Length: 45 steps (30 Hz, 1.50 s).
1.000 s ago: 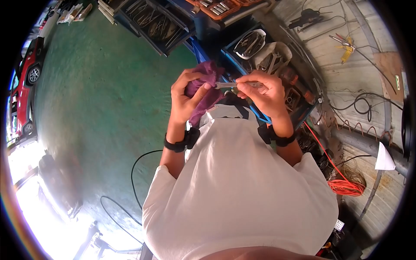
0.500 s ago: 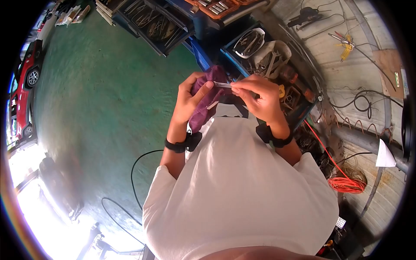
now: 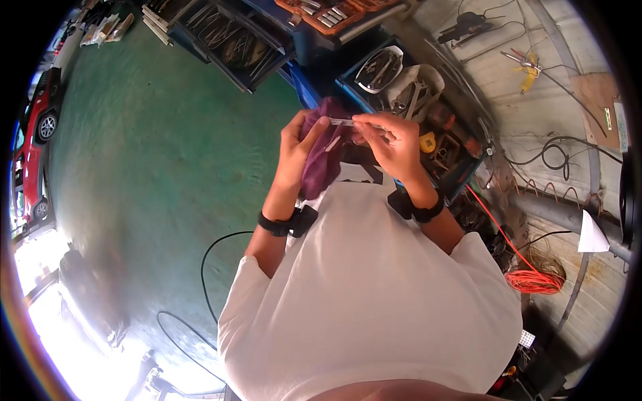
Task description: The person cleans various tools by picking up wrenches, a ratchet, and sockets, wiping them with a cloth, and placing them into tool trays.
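My left hand is closed on a crumpled purple cloth, its thumb pressing a slim metal wrench against the fabric. The fingers of my right hand pinch the wrench's other end, just right of the cloth. Cloth and fingers cover both ends of the wrench. A small light strip shows on the cloth below it. Both hands are raised in front of my chest, close together.
Beyond my right hand is a blue-edged drawer with wrenches, containers and a yellow tape measure. Another tool drawer and an orange socket case lie farther up. A red car stands far left; orange cable hangs right.
My right hand has shifted left toward the cloth, and less of the wrench shows between the hands. The cloth has been turned and bunched in my left hand. The view has shifted slightly.
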### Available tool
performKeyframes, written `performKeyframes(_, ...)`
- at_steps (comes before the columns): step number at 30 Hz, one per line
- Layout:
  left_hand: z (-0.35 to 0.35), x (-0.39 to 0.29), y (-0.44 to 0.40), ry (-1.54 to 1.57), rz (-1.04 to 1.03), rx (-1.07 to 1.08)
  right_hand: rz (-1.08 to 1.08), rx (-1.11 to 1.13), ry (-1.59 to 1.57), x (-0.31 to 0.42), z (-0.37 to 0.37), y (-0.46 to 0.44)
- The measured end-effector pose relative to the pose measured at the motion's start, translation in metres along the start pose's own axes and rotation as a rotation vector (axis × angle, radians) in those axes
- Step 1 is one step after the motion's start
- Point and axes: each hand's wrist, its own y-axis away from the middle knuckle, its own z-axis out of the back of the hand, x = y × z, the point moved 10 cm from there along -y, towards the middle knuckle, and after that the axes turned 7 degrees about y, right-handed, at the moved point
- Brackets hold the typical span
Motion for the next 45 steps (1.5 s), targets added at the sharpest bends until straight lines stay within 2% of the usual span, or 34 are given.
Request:
performKeyframes(3,-0.012,0.017,-0.006,0.221,0.149,0.033,-0.018,0.001,0.008,-0.01,0.006,-0.002)
performKeyframes(5,-0.02,0.027,-0.007,0.333,0.25,0.018,0.048,-0.008,0.039,-0.009,0.013,-0.001)
performKeyframes(6,-0.023,0.028,-0.009,0.337,0.264,0.023,0.036,-0.013,0.045,-0.014,0.015,0.001)
performKeyframes(8,-0.02,0.018,-0.013,0.019,0.16,0.043,-0.024,-0.021,-0.004,-0.028,0.018,0.003)
performKeyframes(9,-0.021,0.024,-0.013,0.019,0.172,0.041,-0.136,-0.021,-0.079,-0.038,0.018,0.004)
performKeyframes(11,-0.018,0.03,-0.016,-0.12,0.114,-0.006,-0.198,-0.025,-0.124,-0.05,0.022,0.002)
performKeyframes(14,-0.027,0.043,-0.022,0.04,0.199,0.025,-0.282,-0.009,-0.156,-0.063,0.031,-0.003)
performKeyframes(19,-0.036,0.039,-0.032,0.143,0.241,0.028,-0.354,0.168,-0.195,-0.074,0.047,-0.026)
performKeyframes(21,-0.043,0.017,-0.039,-0.262,0.052,0.165,-0.328,0.29,-0.182,-0.068,0.052,-0.036)
performKeyframes(22,-0.044,0.014,-0.04,-0.259,0.061,0.163,-0.338,0.291,-0.183,-0.068,0.06,-0.04)
performKeyframes(24,-0.067,-0.013,-0.041,-0.398,-0.166,0.335,-0.305,0.435,-0.204,-0.061,0.063,-0.047)
performKeyframes(26,-0.055,-0.013,-0.042,-0.299,-0.12,0.297,-0.385,0.124,-0.326,-0.083,0.111,-0.063)
performKeyframes(28,-0.017,-0.011,-0.047,-0.092,-0.075,0.059,-0.235,-0.204,-0.494,-0.109,0.167,-0.077)
performKeyframes(31,0.028,0.0,-0.054,0.189,-0.037,-0.215,-0.21,-0.312,-0.623,-0.116,0.188,-0.083)
performKeyframes(33,0.038,0.02,-0.066,0.285,-0.025,-0.277,-0.285,-0.166,-0.47,-0.108,0.156,-0.083)
performKeyframes(35,0.013,0.031,-0.08,0.368,-0.005,-0.088,-0.419,-0.019,-0.432,-0.104,0.105,-0.077)
performKeyframes(36,0.001,0.035,-0.083,0.37,-0.003,-0.083,-0.454,0.031,-0.369,-0.101,0.083,-0.075)
performKeyframes(37,-0.02,0.031,-0.086,0.315,-0.094,-0.03,-0.472,0.075,-0.356,-0.097,0.062,-0.073)
performKeyframes(38,-0.031,0.029,-0.088,0.287,-0.135,0.0,-0.412,0.07,-0.345,-0.103,0.047,-0.071)
performKeyframes(39,-0.041,0.027,-0.09,0.261,-0.176,0.028,-0.498,0.004,-0.143,-0.11,0.039,-0.064)
performKeyframes(40,-0.047,0.03,-0.094,0.259,-0.151,0.032,-0.186,-0.053,0.028,-0.098,0.031,-0.07)
performKeyframes(42,-0.055,0.032,-0.102,0.251,-0.106,0.035,-0.06,-0.056,0.218,-0.068,0.026,-0.078)
performKeyframes(43,-0.053,0.041,-0.108,0.559,0.003,-0.023,-0.061,-0.061,0.216,-0.069,0.031,-0.083)
performKeyframes(45,-0.043,0.038,-0.11,0.425,-0.002,-0.054,0.056,0.162,0.436,-0.065,0.015,-0.089)
